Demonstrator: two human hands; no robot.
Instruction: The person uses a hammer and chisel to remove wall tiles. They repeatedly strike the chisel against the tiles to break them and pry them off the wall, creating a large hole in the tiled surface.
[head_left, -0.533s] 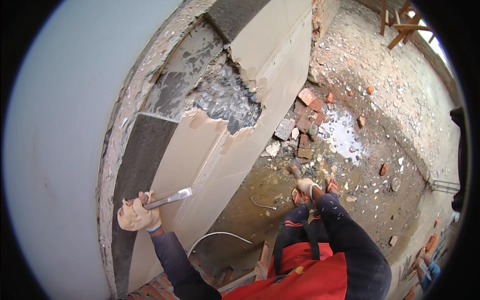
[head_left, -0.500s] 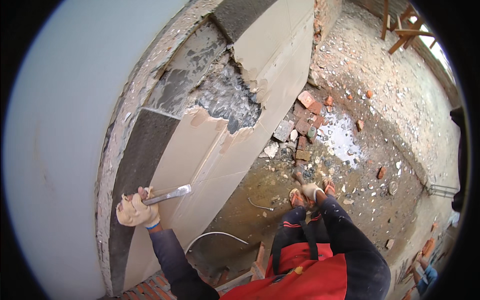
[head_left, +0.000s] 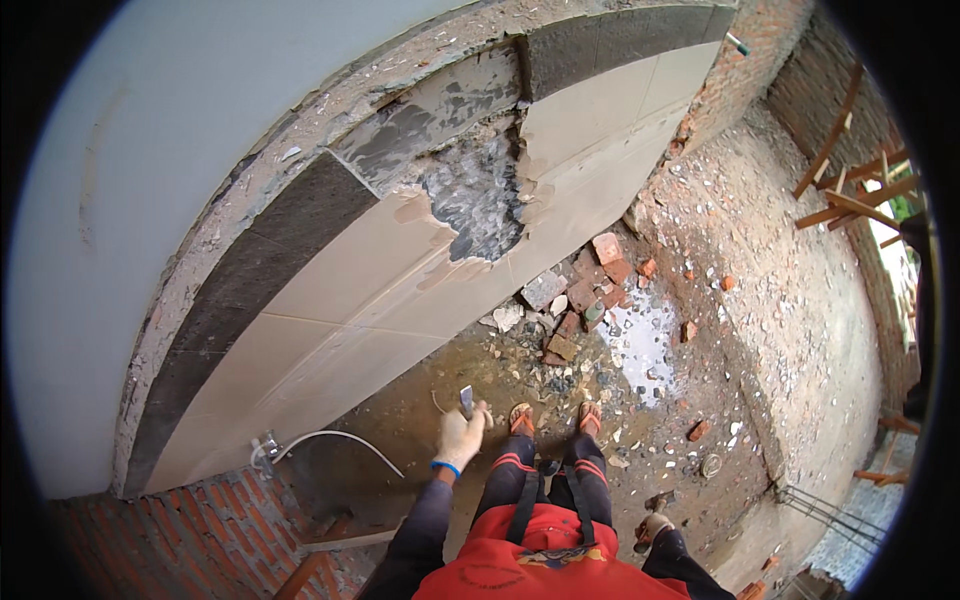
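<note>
My left hand (head_left: 460, 438), in a pale work glove with a blue band at the wrist, is closed round a flat metal chisel (head_left: 467, 400). The chisel's bright end sticks up past my fingers, to the left of my feet. Down at the lower right, my gloved right hand (head_left: 654, 531) grips a hammer (head_left: 660, 501), partly hidden and dark against the ground. Neither hand touches the beige tiled wall (head_left: 330, 300). That wall has a broken-out patch (head_left: 480, 195) with rough grey mortar showing, beneath a dark grey tile border (head_left: 270, 235).
Brick pieces (head_left: 605, 260) and tile rubble lie beside a whitish puddle (head_left: 640, 345). A white hose (head_left: 345, 436) curves from a wall tap (head_left: 268, 447). Wooden timbers (head_left: 850, 205) stand at the far right; thin rods (head_left: 835, 515) jut out at the lower right.
My left hand has moved right and away from the wall with the chisel. My right hand has swung from near my feet out to the lower right. The view has shifted.
</note>
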